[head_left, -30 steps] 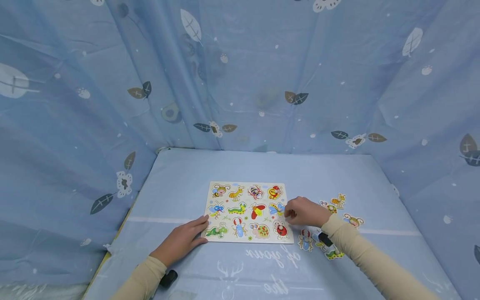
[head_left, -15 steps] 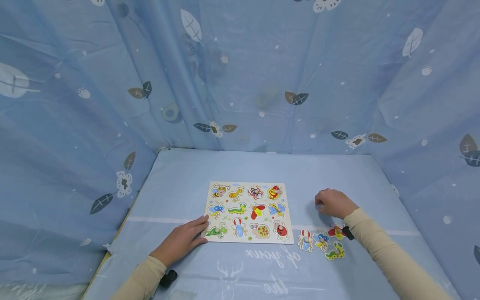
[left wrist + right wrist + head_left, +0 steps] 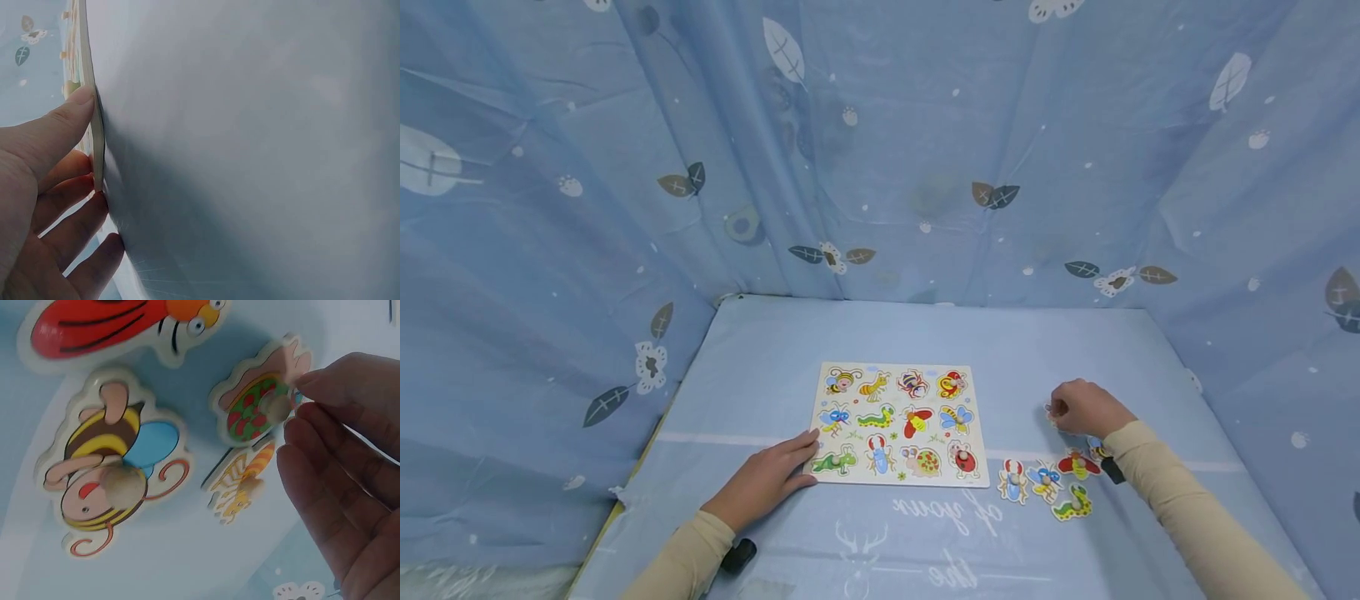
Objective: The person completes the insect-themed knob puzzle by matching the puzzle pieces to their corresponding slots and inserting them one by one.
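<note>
Right hand (image 3: pixel 1092 408) sits narrow at round-knobbed, wavy-edged snail piece (image 3: pixel 247 412), grip unclear; left hand (image 3: pixel 758 486), fingers straight, touches thin board (image 3: pixel 856 435).

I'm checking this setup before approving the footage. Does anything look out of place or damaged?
Nothing spilled shows, but the lettering on the table cover, on the person's side of the puzzle board, looks odd: it reads mirrored, as if laid reverse side up. The cover's left edge also looks ragged.

Both sleeves (image 3: pixel 1187 508) are long, plain beige and lightly creased, each with a small black device (image 3: pixel 739 557).
</note>
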Demonstrator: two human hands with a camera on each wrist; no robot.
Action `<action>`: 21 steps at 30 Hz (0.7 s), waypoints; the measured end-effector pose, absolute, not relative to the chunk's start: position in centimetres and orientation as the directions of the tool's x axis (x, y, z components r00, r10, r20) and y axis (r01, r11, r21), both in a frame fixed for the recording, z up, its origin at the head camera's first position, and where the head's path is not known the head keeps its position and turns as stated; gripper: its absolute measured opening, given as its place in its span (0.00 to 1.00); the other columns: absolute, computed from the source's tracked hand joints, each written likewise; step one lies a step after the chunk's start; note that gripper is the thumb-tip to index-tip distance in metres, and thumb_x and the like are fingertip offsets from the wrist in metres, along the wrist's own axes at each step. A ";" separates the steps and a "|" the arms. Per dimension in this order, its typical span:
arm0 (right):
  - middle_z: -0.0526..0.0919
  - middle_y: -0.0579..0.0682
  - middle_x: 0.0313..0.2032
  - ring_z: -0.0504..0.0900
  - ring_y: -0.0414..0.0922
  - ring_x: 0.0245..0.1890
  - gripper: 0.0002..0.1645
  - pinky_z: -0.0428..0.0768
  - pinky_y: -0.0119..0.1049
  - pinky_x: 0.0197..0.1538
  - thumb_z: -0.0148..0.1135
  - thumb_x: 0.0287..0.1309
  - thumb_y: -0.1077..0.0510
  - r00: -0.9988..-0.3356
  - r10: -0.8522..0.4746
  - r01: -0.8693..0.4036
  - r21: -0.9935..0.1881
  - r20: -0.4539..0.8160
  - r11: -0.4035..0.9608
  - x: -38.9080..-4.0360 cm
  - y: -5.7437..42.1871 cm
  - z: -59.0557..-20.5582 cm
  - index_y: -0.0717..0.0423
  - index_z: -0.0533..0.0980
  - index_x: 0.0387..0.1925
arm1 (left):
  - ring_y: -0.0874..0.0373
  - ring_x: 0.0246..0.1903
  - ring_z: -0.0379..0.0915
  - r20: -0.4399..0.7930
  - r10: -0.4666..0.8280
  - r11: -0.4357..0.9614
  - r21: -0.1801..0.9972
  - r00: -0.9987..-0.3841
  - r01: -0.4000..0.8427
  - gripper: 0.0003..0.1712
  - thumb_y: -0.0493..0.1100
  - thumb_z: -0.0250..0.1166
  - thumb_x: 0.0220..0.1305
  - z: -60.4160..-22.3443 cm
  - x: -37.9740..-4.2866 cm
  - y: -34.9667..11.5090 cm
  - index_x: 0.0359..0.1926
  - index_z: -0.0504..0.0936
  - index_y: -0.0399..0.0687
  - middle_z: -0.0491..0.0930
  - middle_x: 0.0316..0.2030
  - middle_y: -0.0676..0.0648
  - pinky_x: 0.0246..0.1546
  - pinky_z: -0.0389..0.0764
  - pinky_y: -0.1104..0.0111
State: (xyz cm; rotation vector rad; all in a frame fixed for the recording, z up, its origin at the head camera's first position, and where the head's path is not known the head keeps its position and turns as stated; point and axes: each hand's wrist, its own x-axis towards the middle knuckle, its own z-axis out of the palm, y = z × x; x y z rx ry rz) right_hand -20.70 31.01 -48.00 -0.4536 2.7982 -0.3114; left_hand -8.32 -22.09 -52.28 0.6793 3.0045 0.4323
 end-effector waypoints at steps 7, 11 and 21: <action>0.77 0.45 0.24 0.72 0.43 0.25 0.05 0.74 0.33 0.29 0.71 0.49 0.64 -0.906 -0.295 -0.217 -0.267 -0.303 0.939 -20.7 31.7 -48.4 0.54 0.81 0.27 | 0.54 0.66 0.68 0.038 0.432 0.863 0.272 -0.901 0.426 0.36 0.59 0.65 0.62 -52.3 -8.4 -22.1 0.67 0.73 0.50 0.66 0.70 0.52 0.60 0.78 0.59; 0.77 0.45 0.25 0.73 0.43 0.26 0.06 0.75 0.33 0.30 0.72 0.49 0.65 -0.904 -0.299 -0.216 -0.277 -0.305 0.936 -20.8 31.7 -48.5 0.54 0.81 0.28 | 0.54 0.66 0.68 0.050 0.431 0.863 0.268 -0.901 0.428 0.35 0.59 0.65 0.62 -52.4 -8.4 -22.1 0.67 0.73 0.50 0.66 0.70 0.53 0.60 0.78 0.60; 0.80 0.45 0.25 0.73 0.42 0.26 0.06 0.76 0.32 0.30 0.71 0.50 0.66 -0.907 -0.318 -0.236 -0.291 -0.276 0.927 -21.0 31.3 -48.3 0.53 0.83 0.28 | 0.53 0.66 0.68 0.040 0.431 0.862 0.278 -0.902 0.424 0.35 0.59 0.64 0.62 -52.3 -8.3 -22.2 0.67 0.72 0.50 0.66 0.70 0.53 0.61 0.77 0.59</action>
